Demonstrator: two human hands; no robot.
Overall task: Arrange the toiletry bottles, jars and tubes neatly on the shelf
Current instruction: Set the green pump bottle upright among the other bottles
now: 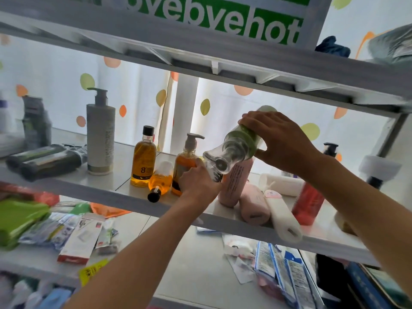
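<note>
Ideally the green bottle (242, 141), tilted cap-down in the right hand (278, 139) whose grip wraps its body, gets turned upright beside the orange pump bottle (186, 161) held below by the left hand (198, 181), near two amber bottles and two pink ones.

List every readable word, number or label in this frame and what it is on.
"yebyehot", white letters on green, cut off at the left: box on the upper shelf.
"8": label of the upright amber bottle.
Small print on the pink bottle, the grey pump bottle and the packets on the lower shelf: too blurred to read.
</note>
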